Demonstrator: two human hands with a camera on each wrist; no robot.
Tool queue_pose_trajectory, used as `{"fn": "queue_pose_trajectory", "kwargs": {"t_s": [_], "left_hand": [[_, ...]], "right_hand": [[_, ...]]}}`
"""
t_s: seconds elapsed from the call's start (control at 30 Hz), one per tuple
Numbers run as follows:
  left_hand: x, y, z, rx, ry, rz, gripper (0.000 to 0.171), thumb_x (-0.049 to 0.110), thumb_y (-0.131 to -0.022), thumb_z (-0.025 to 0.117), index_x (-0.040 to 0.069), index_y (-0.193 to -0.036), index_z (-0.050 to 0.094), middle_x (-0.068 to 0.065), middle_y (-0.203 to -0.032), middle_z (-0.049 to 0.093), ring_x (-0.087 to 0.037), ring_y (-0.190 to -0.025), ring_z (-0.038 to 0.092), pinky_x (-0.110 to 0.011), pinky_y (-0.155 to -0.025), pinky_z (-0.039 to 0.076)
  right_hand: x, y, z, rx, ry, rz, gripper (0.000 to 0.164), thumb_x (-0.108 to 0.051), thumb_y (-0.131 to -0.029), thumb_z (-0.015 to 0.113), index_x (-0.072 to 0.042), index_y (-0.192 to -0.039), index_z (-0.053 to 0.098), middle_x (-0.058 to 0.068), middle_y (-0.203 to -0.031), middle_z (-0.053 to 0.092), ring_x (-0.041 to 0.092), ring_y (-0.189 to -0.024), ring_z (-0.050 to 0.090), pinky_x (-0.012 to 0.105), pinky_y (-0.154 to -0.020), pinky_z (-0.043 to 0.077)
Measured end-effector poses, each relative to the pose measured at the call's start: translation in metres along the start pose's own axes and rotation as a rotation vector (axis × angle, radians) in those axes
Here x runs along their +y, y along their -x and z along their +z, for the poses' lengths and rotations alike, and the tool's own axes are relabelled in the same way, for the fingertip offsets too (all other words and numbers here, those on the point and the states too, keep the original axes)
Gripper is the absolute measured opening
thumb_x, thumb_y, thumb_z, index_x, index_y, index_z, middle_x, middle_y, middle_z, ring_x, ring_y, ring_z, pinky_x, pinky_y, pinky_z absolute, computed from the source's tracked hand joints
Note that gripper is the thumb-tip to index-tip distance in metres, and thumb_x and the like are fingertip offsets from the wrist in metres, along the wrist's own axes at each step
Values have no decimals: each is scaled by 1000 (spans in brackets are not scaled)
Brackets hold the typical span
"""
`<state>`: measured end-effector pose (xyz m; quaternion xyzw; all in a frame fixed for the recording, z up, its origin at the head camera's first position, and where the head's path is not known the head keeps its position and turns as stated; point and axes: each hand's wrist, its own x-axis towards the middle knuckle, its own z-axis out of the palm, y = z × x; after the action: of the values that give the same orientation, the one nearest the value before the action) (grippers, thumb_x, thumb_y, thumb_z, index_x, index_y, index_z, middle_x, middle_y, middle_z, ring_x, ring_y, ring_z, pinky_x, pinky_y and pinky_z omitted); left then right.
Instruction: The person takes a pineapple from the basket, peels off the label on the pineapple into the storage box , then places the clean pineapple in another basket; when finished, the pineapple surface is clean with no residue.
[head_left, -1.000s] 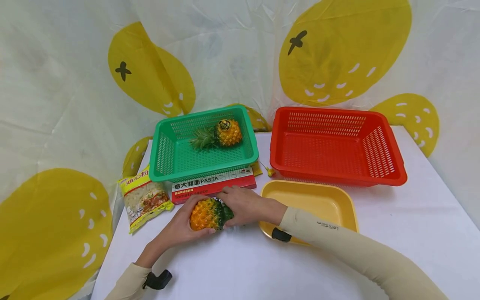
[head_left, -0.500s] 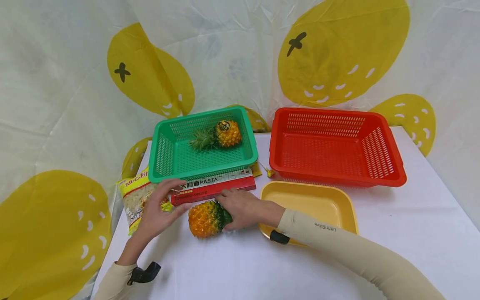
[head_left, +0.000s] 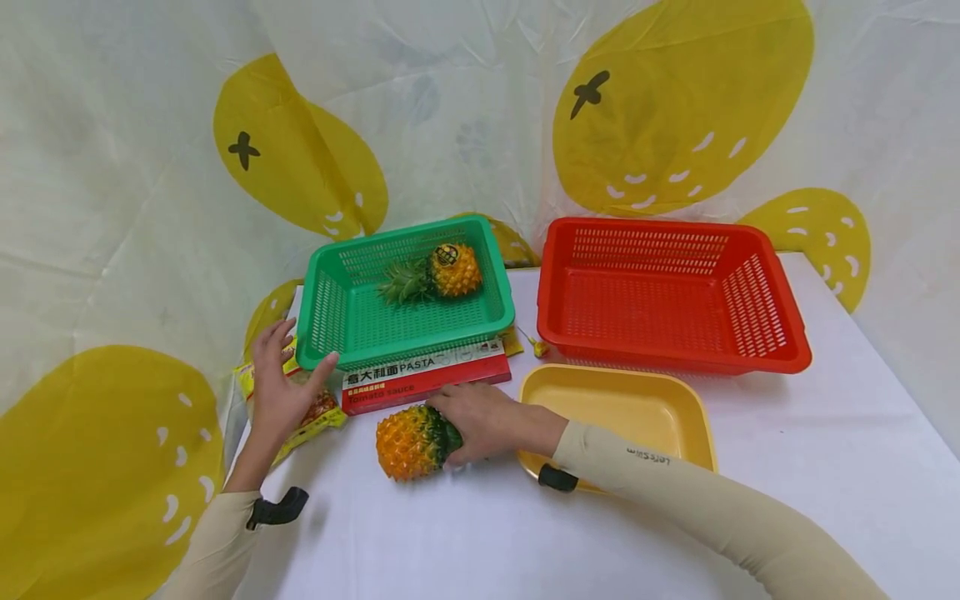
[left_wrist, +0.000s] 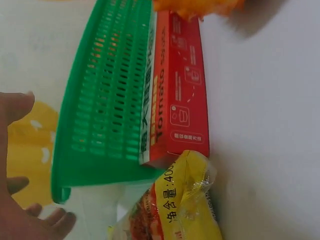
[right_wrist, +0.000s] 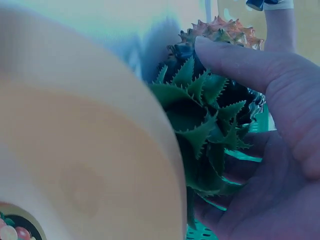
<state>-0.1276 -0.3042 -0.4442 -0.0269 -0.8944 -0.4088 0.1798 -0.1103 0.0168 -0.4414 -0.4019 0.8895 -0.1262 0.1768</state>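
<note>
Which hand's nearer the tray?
Right. The right hand holds a pineapple just left of the tray; the left hand is farther left, past that pineapple, by the yellow bag.

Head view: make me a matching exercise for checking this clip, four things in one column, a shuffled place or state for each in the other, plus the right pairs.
Things:
1. Left hand
2. Right hand
3. Pasta box
4. Yellow tray

Places or states:
A. Along the near side of the green basket
B. Holds nothing; partly hides the noodle bag
C. Directly in front of the red basket
D. Grips a pineapple at its leafy end

Pairs: 1-B, 2-D, 3-A, 4-C
</note>
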Motion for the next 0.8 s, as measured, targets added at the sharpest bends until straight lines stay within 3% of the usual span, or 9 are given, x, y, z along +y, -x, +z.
{"fn": "queue_pose_trajectory", "kwargs": {"t_s": [0.17, 0.47, 0.8], "left_hand": [[-8, -5, 7, -77, 16, -143, 91, 42, -97, 76, 15, -168, 24, -16, -170, 18, -47, -145, 34, -68, -112, 38], [-12, -9, 15, -133, 150, -282, 97, 46, -100, 72, 16, -170, 13, -19, -166, 29, -42, -145, 39, -61, -115, 38], [-20, -10, 16, -176, 205, -311, 98, 46, -100, 72, 25, -171, 7, -17, -169, 25, -42, -148, 35, -61, -116, 35]], "right_hand": [[2, 1, 1, 31, -140, -28, 88, -41, -84, 92, -9, -155, 50, 4, -150, 56, 21, -135, 52, 37, -111, 46], [3, 0, 3, 43, -191, -31, 83, -37, -83, 93, -10, -150, 52, 3, -140, 60, 18, -126, 56, 33, -105, 50], [2, 2, 0, 65, -231, -51, 80, -32, -83, 93, -10, -148, 53, 2, -136, 61, 17, -124, 56, 32, -104, 51]]}}
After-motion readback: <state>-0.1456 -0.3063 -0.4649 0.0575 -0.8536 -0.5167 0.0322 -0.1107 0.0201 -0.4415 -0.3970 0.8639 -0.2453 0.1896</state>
